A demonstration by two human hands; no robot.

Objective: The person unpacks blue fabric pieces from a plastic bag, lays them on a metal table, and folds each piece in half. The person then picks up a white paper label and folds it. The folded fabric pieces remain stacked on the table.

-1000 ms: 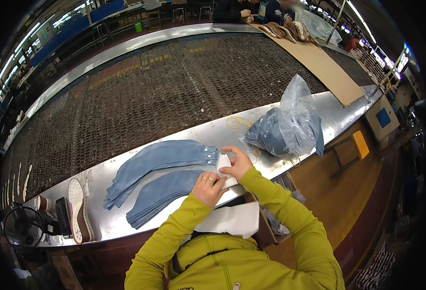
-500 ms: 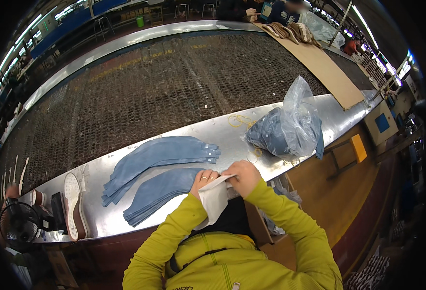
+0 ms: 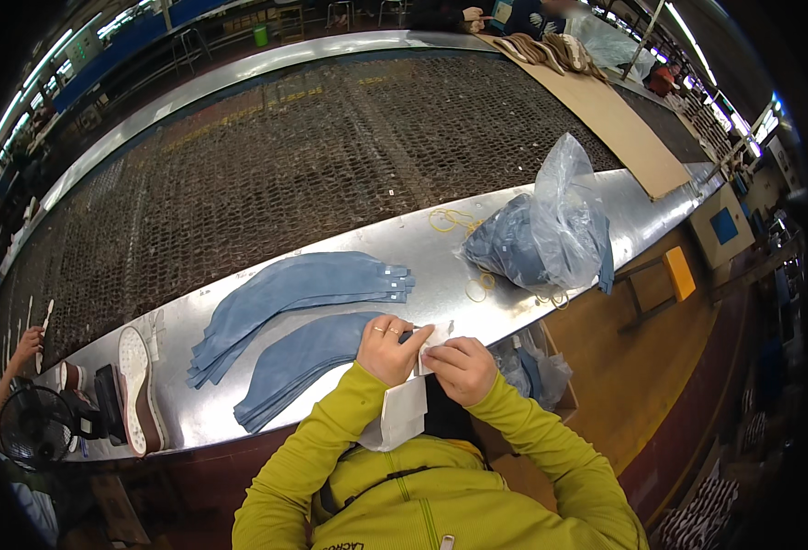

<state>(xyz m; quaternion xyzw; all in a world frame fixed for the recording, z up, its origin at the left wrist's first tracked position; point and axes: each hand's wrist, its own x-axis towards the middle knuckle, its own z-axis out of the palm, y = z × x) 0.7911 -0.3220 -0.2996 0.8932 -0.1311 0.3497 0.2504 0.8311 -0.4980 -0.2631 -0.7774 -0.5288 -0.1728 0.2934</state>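
Close to the metal ledge's front edge, my left hand [image 3: 387, 350] and my right hand [image 3: 461, 370] are side by side with fingers closed on a thin white sheet [image 3: 402, 417]. Paper or cloth, I cannot tell. Its lower part hangs over my left wrist side, against my jacket. The upper end shows between my fingertips. Just left of my hands lies a fanned stack of curved blue-grey pieces [image 3: 308, 367], looking like leather or fabric. A second such stack [image 3: 298, 286] with small white tags at its right end lies behind it.
A clear plastic bag [image 3: 564, 215] with more blue-grey pieces stands right, beside yellow loops [image 3: 479, 286]. Leftward are a shoe sole [image 3: 138, 390], a black box and a fan [image 3: 35, 423]. Beyond the ledge spreads a mesh conveyor [image 3: 285, 156]. A person's hand [image 3: 30, 345] is far left.
Both hands have drawn down slightly and turned, with fingertips now pinching the sheet's upper end. The sheet's hanging part has swung lower. At far left, another person's hand has risen to a white strip.
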